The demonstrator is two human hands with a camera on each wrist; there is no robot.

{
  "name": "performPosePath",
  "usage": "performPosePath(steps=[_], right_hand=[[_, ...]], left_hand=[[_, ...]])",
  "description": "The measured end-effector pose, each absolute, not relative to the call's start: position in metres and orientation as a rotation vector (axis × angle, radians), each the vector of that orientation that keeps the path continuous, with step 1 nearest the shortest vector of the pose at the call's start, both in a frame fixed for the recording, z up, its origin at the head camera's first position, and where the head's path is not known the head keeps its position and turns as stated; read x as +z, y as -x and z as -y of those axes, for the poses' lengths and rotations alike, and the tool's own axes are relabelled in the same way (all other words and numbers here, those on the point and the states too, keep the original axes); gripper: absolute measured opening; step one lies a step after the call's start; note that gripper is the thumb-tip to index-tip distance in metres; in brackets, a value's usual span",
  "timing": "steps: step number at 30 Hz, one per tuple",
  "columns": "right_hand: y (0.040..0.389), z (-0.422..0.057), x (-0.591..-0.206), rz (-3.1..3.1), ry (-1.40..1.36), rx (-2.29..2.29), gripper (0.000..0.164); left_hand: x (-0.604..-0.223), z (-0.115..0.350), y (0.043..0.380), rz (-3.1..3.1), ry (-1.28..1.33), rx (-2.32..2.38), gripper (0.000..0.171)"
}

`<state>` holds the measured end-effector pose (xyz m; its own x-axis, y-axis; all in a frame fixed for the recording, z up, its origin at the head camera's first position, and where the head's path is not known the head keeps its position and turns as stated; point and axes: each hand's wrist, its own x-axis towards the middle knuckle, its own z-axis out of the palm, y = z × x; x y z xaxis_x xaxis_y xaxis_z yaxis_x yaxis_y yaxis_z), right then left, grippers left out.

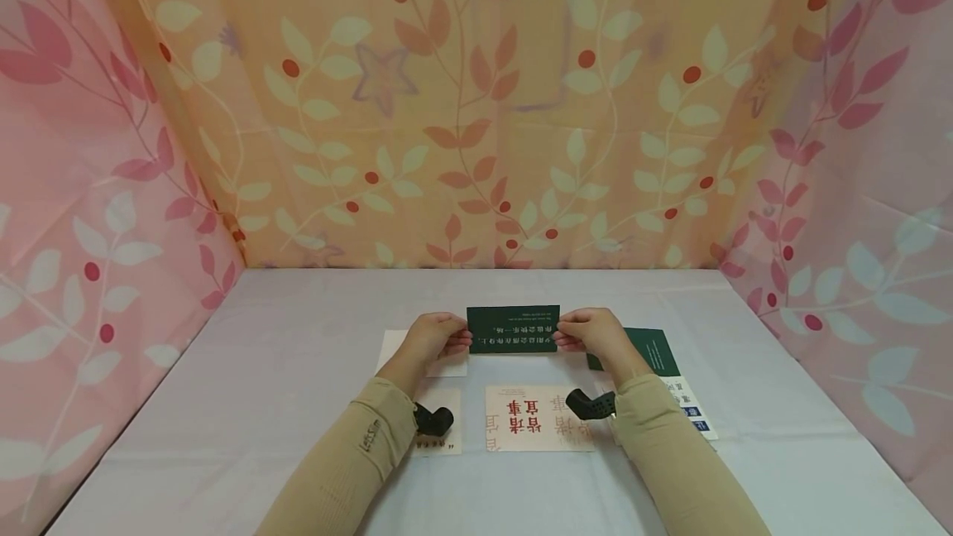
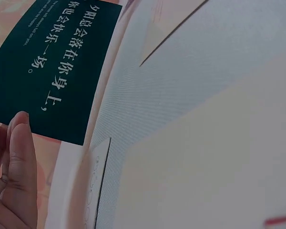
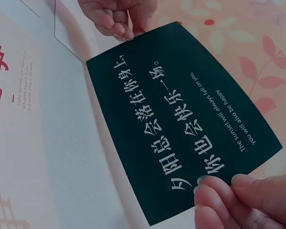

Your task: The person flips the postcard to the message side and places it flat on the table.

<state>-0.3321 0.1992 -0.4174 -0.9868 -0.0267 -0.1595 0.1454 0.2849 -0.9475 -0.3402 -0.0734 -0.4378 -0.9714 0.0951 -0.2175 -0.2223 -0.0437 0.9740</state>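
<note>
Both hands hold a dark green card [image 1: 513, 329] with white Chinese and English text, raised above the far part of the table. My left hand [image 1: 434, 336] pinches one short edge between thumb and fingers; my right hand [image 1: 593, 334] pinches the opposite short edge. In the right wrist view the green card [image 3: 167, 119] looks slightly bowed, its printed face toward the camera. Below the hands lies a cream card [image 1: 539, 418] with large red characters. A plain pale card [image 1: 395, 347] is partly covered by the left hand and forearm.
Another green card [image 1: 655, 351] lies under the right forearm, beside a white card with blue blocks [image 1: 696, 408]. One more cream card [image 1: 447, 404] is partly behind the left wrist camera [image 1: 433, 419]. Patterned cloth walls [image 1: 462, 106] enclose the white table [image 1: 246, 404] at back and sides.
</note>
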Motion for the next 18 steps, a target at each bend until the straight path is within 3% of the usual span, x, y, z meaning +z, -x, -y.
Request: performPosePath(steps=[18], right_hand=[[0.3303,-0.2023,-0.4184,-2.381,0.083,-1.750,0.017]], left_hand=[[-0.4363,0.0778,0.3400,-1.991,0.125,2.149,0.012]])
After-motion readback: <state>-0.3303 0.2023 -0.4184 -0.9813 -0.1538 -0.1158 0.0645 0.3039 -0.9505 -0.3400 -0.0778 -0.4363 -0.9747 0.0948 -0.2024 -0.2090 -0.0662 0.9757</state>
